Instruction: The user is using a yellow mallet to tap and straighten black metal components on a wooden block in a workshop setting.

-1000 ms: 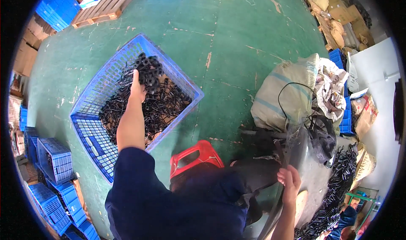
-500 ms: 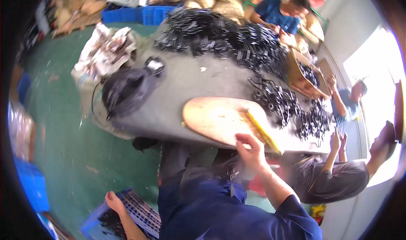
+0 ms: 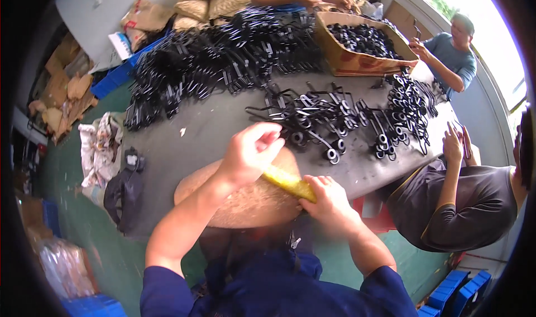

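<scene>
A round, tan woven hat (image 3: 234, 205) lies on the near edge of the grey table (image 3: 184, 149). Across its top runs a yellow strip (image 3: 286, 182). My left hand (image 3: 250, 152) is curled over the strip's left end. The strip's right end is gripped by my right hand (image 3: 328, 201) at the hat's right rim. Loose black metal parts (image 3: 324, 124) lie just beyond the hands.
Large heaps of black metal parts (image 3: 212, 60) cover the far table. A cardboard box (image 3: 357, 49) holds black rings. Three other people (image 3: 458, 199) sit around the right and far sides. A black bag (image 3: 125, 191) and crumpled cloth (image 3: 100, 146) lie at left.
The view swung from a blue crate of black parts on the floor up to the table. My left hand left the crate and joined my right hand on the hat's yellow strip.
</scene>
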Tool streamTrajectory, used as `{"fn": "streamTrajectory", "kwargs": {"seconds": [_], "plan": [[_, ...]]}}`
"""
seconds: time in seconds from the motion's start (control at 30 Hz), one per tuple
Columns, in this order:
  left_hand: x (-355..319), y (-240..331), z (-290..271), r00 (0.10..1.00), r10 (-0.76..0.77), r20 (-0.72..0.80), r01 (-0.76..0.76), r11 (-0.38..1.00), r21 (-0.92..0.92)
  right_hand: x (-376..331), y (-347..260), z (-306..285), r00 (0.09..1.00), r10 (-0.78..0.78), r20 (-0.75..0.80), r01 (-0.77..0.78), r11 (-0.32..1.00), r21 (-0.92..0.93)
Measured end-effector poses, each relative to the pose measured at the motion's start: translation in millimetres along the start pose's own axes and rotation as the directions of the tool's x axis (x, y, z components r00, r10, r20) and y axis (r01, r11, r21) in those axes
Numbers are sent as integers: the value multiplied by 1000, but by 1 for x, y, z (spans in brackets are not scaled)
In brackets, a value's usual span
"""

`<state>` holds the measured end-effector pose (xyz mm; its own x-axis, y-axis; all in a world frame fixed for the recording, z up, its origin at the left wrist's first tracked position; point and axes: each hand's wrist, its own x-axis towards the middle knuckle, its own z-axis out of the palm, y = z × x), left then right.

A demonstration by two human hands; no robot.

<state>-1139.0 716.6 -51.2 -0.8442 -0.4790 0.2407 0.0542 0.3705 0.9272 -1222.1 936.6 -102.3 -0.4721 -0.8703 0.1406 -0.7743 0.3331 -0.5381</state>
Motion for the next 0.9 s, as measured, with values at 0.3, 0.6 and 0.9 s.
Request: {"fn": "streamTrajectory", "kwargs": {"seconds": [0.3,0.6,0.9], "plan": [[224,-62,90,970,-206,132,96,817,568,-16,6,-5,793,253,554,-603,454,656],[263,-54,186,878,-443,179,355,856,377,-58,-24,20,604,24,797,-631,-596,496],[167,46,101,966,-63,251,191,830,-525,-68,-31,34,717,33,697,-622,-420,661]]}}
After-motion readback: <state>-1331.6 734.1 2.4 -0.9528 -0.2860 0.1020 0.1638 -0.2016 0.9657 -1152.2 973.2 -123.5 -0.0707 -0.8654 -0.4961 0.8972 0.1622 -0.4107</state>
